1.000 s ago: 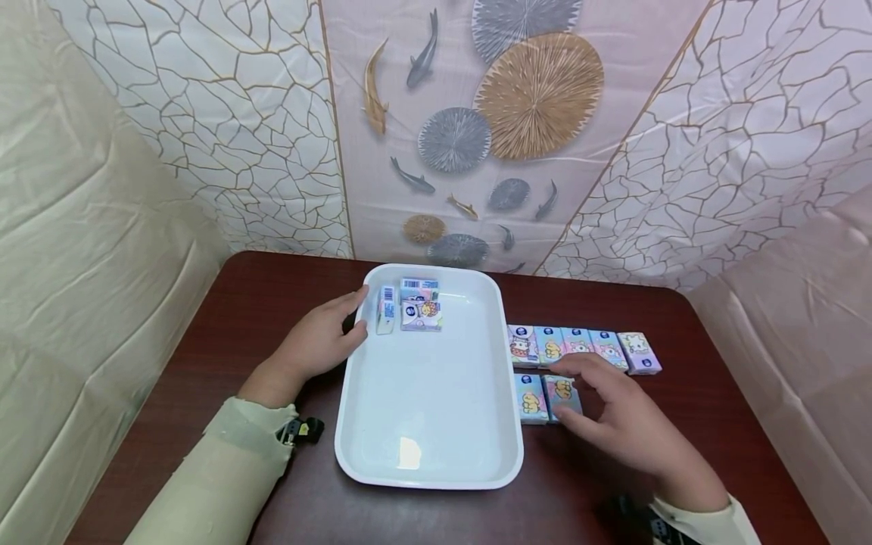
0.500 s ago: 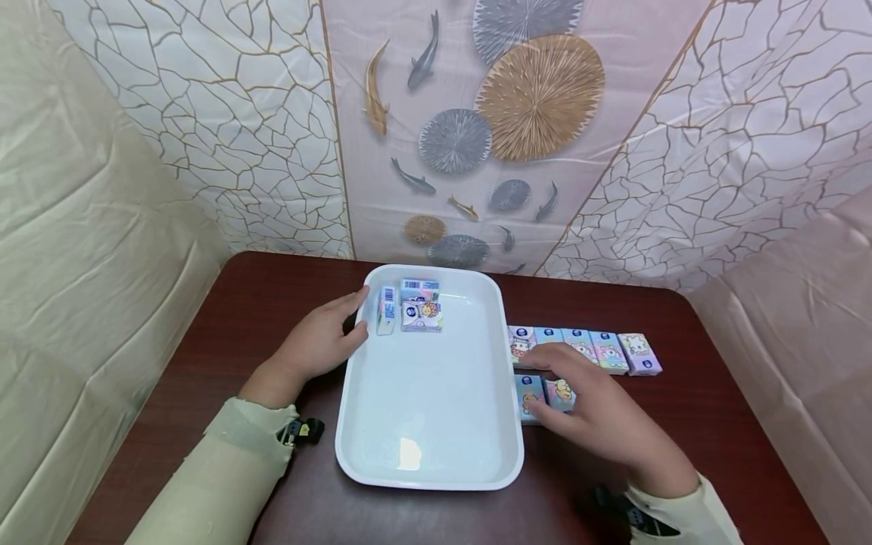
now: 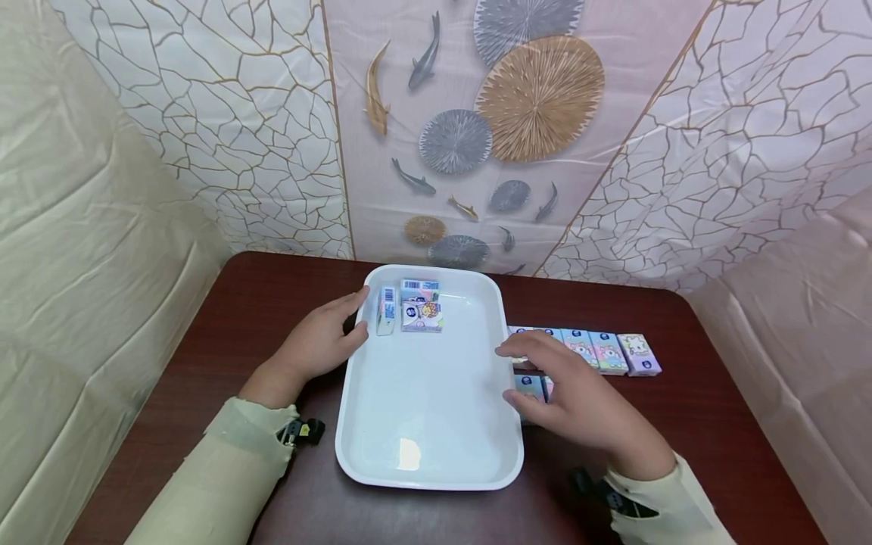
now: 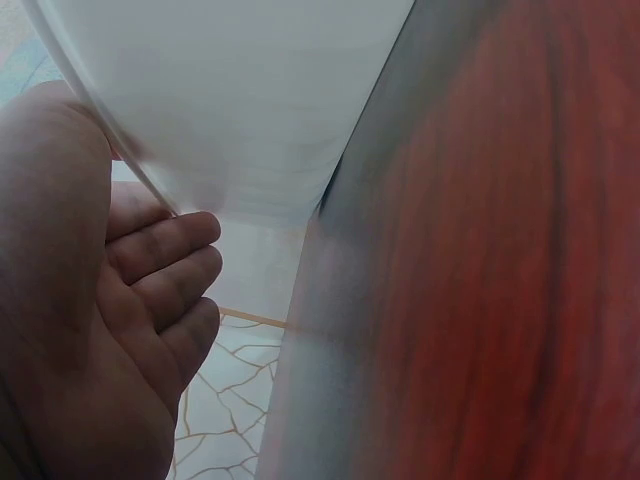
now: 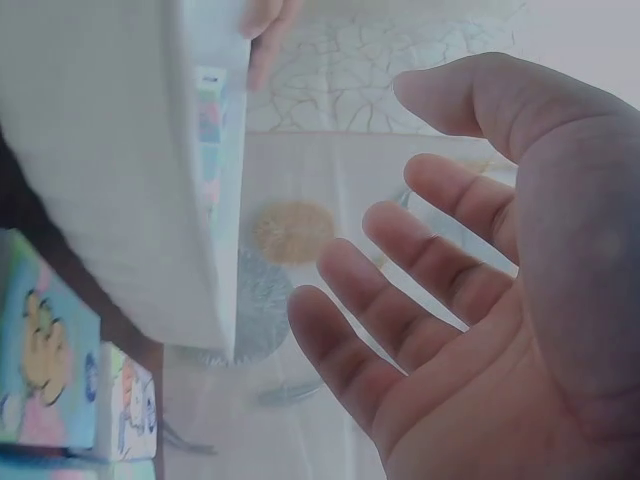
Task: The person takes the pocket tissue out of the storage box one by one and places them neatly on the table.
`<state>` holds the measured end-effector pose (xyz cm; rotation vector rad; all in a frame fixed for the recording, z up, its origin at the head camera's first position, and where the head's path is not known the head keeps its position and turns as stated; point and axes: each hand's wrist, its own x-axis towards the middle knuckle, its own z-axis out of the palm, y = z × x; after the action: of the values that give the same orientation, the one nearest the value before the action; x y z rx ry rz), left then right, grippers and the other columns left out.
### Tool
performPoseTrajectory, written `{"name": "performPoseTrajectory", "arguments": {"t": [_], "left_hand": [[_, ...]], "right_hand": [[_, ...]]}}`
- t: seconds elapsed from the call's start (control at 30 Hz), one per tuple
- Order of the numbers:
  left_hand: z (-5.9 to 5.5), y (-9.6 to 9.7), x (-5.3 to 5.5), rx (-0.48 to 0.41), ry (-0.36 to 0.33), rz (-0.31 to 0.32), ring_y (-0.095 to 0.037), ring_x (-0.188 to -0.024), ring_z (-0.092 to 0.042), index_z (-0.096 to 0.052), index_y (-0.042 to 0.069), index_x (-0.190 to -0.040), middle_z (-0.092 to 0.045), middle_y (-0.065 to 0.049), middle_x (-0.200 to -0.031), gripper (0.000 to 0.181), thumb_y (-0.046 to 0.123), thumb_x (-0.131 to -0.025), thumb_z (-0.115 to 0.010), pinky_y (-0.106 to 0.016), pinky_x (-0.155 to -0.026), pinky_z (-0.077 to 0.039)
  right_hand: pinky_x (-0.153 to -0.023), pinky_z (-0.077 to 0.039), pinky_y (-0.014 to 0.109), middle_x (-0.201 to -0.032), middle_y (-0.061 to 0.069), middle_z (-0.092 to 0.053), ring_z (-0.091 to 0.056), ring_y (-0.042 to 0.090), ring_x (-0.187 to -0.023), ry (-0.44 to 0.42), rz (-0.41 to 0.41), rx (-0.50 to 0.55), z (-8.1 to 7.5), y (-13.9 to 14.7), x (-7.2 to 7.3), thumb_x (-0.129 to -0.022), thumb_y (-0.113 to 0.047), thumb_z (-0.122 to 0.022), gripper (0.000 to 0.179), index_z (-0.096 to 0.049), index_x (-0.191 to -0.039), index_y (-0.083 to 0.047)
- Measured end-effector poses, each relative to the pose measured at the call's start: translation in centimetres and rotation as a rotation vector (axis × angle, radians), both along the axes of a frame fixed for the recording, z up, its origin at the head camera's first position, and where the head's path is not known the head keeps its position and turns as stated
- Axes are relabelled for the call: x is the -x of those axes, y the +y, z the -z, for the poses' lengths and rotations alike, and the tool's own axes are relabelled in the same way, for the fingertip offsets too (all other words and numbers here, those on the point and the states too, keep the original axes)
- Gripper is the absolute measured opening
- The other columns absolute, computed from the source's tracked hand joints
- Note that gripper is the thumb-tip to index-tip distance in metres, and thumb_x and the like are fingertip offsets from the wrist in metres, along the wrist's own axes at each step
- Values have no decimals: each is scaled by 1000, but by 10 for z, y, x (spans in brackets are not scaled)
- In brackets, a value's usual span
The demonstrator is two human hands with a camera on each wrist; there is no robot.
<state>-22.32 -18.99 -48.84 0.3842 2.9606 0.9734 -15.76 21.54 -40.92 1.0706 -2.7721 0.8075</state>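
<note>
A white tray (image 3: 422, 401) lies on the table with several small cartoon-printed packs (image 3: 421, 316) in its far left corner. My left hand (image 3: 318, 335) touches the left rim, thumb and index fingertips on it. In the left wrist view, the other fingers (image 4: 185, 275) extend along the tray's outer side. My right hand (image 3: 579, 393) hovers at the right rim, thumb and fingers spread apart with nothing between them; its palm and extended fingers (image 5: 370, 280) show in the right wrist view. Beneath it, a pack (image 3: 528, 386) in the near row is partly covered.
Right of the tray, a far row of packs (image 3: 608, 352) ends in a slightly turned purple-and-white pack (image 3: 639, 354). The dark red-brown table (image 3: 708, 431) meets a patterned cloth backdrop (image 3: 272, 151) behind, with pale cloth (image 3: 102, 227) hanging at both sides.
My right hand has moved left from over the near-row packs to the tray's right rim, covering more of both rows. My left hand and the tray stay where they were.
</note>
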Motion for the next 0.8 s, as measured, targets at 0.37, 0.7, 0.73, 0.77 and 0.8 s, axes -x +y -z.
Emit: {"name": "performPoseTrajectory", "arguments": {"t": [0.37, 0.7, 0.73, 0.77, 0.8], "left_hand": [[-2, 1, -1, 0, -8, -7, -26, -155, -41, -27, 24, -168, -38, -6, -170, 70, 43, -106, -54, -54, -122, -40], [-2, 1, 0, 8, 0, -3, -26, -155, -40, -27, 23, -168, -39, -7, -170, 70, 42, -106, -54, -53, -123, -40], [-2, 1, 0, 9, -1, -3, -26, -155, -40, -27, 23, -168, -39, -7, -170, 70, 42, -106, -54, -53, -123, -40], [-2, 1, 0, 9, -2, -3, -26, -155, -40, -27, 24, -168, -39, -7, -170, 70, 42, -106, -53, -54, -123, -40], [-2, 1, 0, 8, -1, -4, -26, -155, -40, -27, 24, -168, -39, -7, -170, 70, 42, -106, -54, -54, -123, -40]], "right_hand": [[-101, -60, 40, -142, -14, -57, -58, 6, -127, -16, -54, 37, -15, -17, 8, -94, -36, -80, 51, -58, -140, -36], [-97, -61, 40, -138, -13, -57, -58, 6, -124, -41, -83, 74, -18, -34, 21, -94, -34, -80, 48, -60, -137, -34], [-97, -61, 40, -138, -13, -57, -58, 6, -124, -41, -89, 76, -17, -36, 23, -94, -33, -80, 47, -60, -137, -34], [-96, -61, 39, -138, -13, -58, -58, 6, -124, -38, -95, 75, -18, -38, 24, -94, -33, -80, 47, -60, -137, -33], [-96, -61, 38, -138, -13, -58, -58, 6, -124, -36, -99, 74, -18, -41, 26, -94, -33, -80, 47, -60, -137, -33]]}}
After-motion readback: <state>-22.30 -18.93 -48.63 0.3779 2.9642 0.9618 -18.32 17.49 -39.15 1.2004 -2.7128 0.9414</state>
